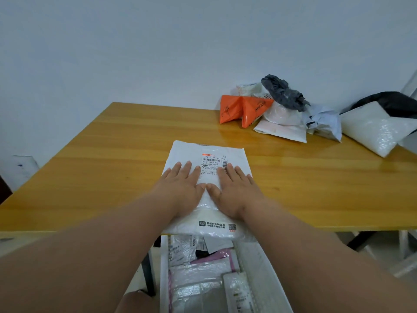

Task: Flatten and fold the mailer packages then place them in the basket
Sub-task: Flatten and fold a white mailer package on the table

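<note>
Now, from the head view, the wooden bench point(94, 177) runs wide, with bare wood along its left half and far-left corner, and more bare wood on the right between the near edge and the heap at the far-right corner. A white mailer point(208, 154) lies flat at the middle of the near edge, label up; its near end hangs a little over that edge.

At the far-right corner sits a pile of unfolded mailers point(282, 116): an orange one point(243, 108) on its left, a dark grey crumpled one point(282, 91) on top, white and pale ones under and beside it. Just right of the pile, a white bubble mailer point(374, 129) lies by the right edge, with a black bag point(392, 102) behind it.

Below the near edge stands a white basket point(266, 274); inside lie flattened mailers point(198, 279), clear bubble ones and one with a pink strip, stacked on each other.

Both arms reach forward over the basket. The left hand point(180, 186) and right hand point(234, 188) lie palm down side by side on the white mailer, thumbs nearly touching at its middle. On both hands the fingers are straight, slightly spread, and press flat on the mailer near its label.
</note>
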Demonstrator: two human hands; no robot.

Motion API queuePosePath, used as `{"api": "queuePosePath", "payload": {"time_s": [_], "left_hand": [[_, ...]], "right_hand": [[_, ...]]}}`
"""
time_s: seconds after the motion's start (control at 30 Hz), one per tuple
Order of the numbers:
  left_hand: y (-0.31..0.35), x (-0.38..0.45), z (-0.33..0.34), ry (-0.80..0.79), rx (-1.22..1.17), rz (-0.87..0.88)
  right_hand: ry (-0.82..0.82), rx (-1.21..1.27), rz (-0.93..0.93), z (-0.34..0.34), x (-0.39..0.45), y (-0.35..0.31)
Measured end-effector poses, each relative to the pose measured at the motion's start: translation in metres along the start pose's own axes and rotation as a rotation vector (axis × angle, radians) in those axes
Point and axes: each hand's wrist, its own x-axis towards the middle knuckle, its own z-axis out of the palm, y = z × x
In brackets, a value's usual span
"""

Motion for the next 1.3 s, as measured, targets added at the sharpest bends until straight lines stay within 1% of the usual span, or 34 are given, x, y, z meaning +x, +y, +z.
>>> {"api": "queuePosePath", "payload": {"time_s": [0.2,0.37,0.47,0.5,0.57,0.63,0.73,0.8,0.9,0.93,1.07,1.3], "left_hand": [[0.0,0.001,0.003,0.023,-0.006,-0.005],[-0.001,-0.001,0.002,0.034,-0.03,0.002],[0.0,-0.009,-0.005,0.102,0.003,-0.005],[0.002,-0.012,-0.009,0.136,0.037,-0.015],[0.006,-0.02,-0.016,0.182,0.075,-0.023],[0.01,-0.024,-0.02,0.168,0.042,-0.018],[0.013,-0.03,-0.018,0.108,-0.021,-0.04],[0.015,-0.034,-0.013,0.078,-0.03,-0.034],[0.017,-0.041,-0.001,0.024,-0.045,-0.031],[0.017,-0.043,0.002,0.017,-0.051,-0.03],[0.017,-0.043,0.008,0.049,-0.042,-0.016],[0.016,-0.039,0.011,0.037,-0.022,-0.01]], "right_hand": [[0.051,-0.011,-0.016,0.004,-0.002,0.0],[0.045,-0.013,-0.018,0.004,-0.003,0.001],[0.019,-0.043,-0.011,0.0,-0.004,0.0],[0.031,-0.076,-0.015,-0.003,-0.004,-0.001],[0.106,-0.144,-0.036,-0.013,-0.007,-0.005],[0.166,-0.16,-0.056,-0.023,-0.013,-0.013],[0.163,-0.06,-0.064,-0.022,-0.023,-0.019],[0.121,-0.001,-0.075,-0.014,-0.028,-0.014],[0.0,0.001,-0.088,-0.002,-0.042,-0.005],[-0.012,-0.002,-0.088,0.002,-0.046,-0.003],[0.039,-0.001,-0.079,0.011,-0.048,-0.001],[0.045,-0.013,-0.084,0.011,-0.047,-0.001]]}}
